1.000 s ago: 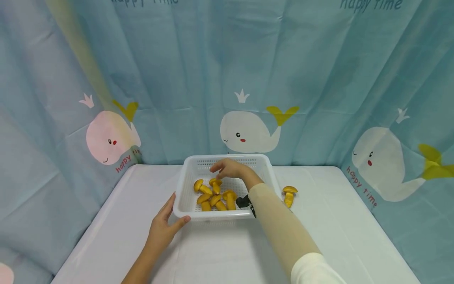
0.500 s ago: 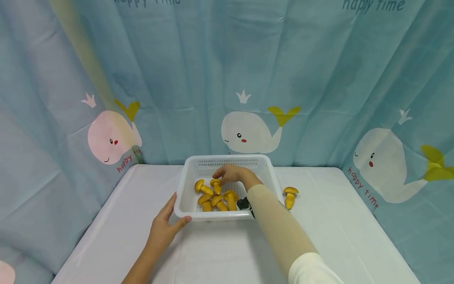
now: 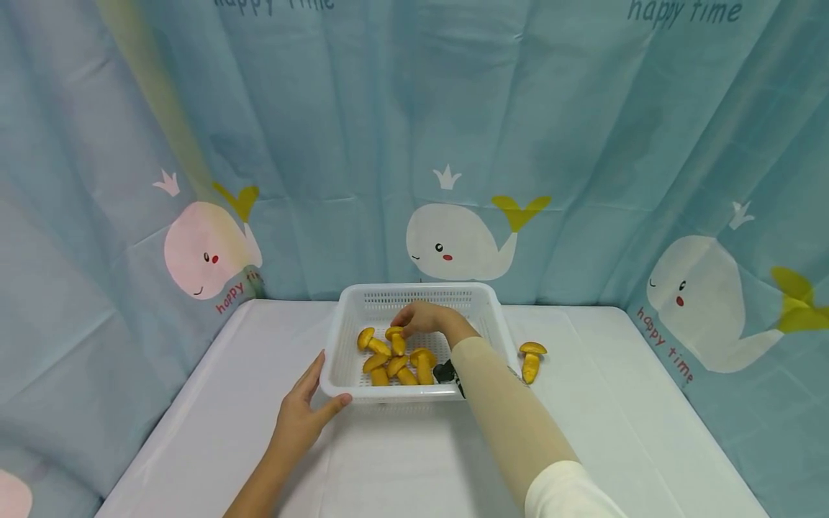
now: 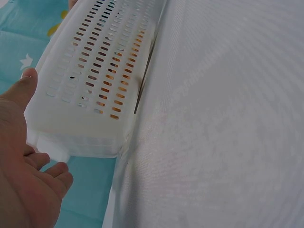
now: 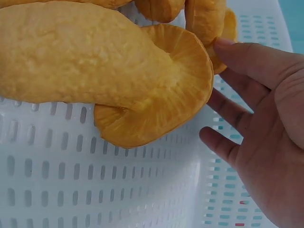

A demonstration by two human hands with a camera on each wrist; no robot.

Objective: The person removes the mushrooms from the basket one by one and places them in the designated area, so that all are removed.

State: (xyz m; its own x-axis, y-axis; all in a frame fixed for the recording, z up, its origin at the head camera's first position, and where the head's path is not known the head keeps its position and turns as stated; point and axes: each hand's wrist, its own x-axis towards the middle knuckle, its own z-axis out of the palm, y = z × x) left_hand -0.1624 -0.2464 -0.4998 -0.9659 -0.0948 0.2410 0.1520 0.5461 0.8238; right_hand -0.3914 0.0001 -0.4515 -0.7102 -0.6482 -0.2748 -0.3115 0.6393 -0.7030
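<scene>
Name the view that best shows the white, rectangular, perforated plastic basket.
The head view: it shows most of the basket, rim and inside, despite the beige-sleeved right arm. The left wrist view gives mainly slotted outer wall; the right wrist view, slotted inside close up.

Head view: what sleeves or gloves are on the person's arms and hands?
The right hand is gloveless, its forearm in a plain beige sleeve that meets a white sleeve nearer the body. A small black item, hard to identify, shows beside that wrist. The left hand and its visible forearm are bare.
</scene>
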